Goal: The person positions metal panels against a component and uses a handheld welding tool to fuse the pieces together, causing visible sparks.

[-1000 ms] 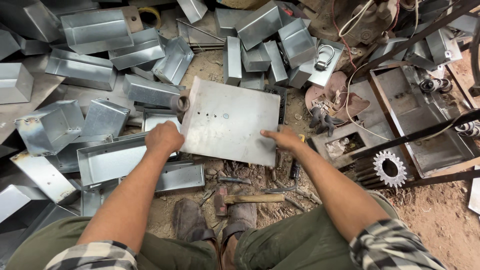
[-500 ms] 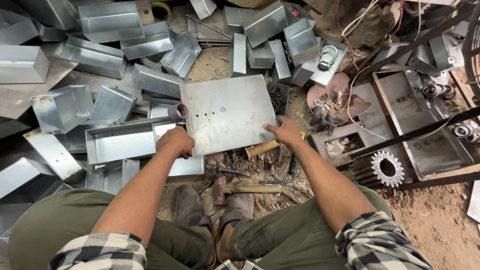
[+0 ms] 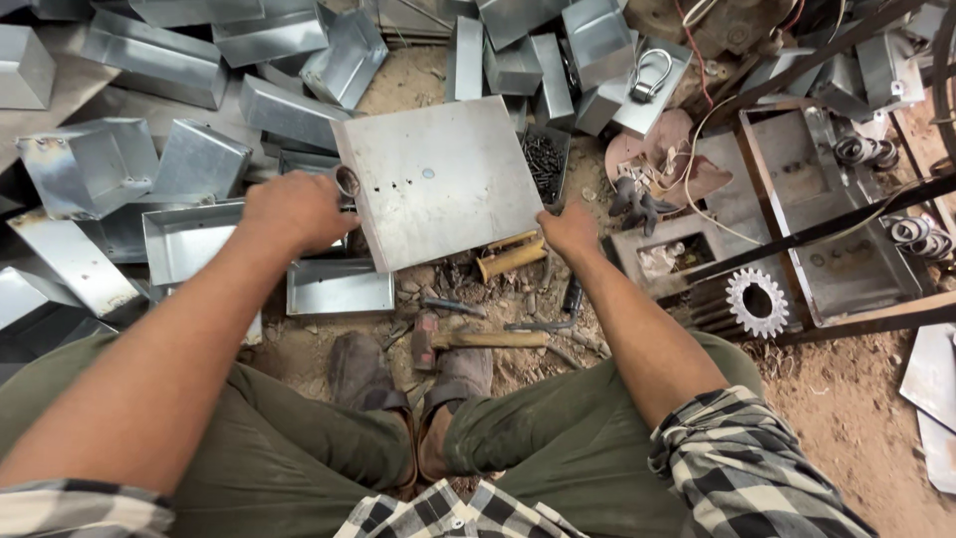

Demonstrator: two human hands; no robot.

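At the far left lie folded galvanised boxes [image 3: 85, 164], open side up or tipped over; those whose insides show hold nothing. Nearer the knees, 2 shallow sheet-metal trays [image 3: 184, 239] sit side by side, both bare inside.

The left hand [image 3: 299, 209] is curled over the left edge of the square steel plate [image 3: 438, 179]. Its back faces the camera, so the fingers are hidden and I cannot tell how tightly they pinch. The plate is held flat and slightly skewed above the dirt floor, between the 2 hands, with a few small holes near its left side. The right hand [image 3: 570, 229] pinches the plate's lower right corner, thumb spread along the edge.

The step in hand looks like carrying or positioning the plate with both hands. Any further shift, I judge, calls for an even hold on both edges, since the plate is wide and thin.

Under the plate lie a yellow-handled tool [image 3: 510, 261] and a hammer [image 3: 478, 341]. Behind its right edge, a small bin [image 3: 543, 159] holds dark screws. Further right, a grey tray [image 3: 662, 261] holds pale scraps, beside a toothed gear [image 3: 757, 302], and a long frame tray [image 3: 856, 149] holds wire coils.
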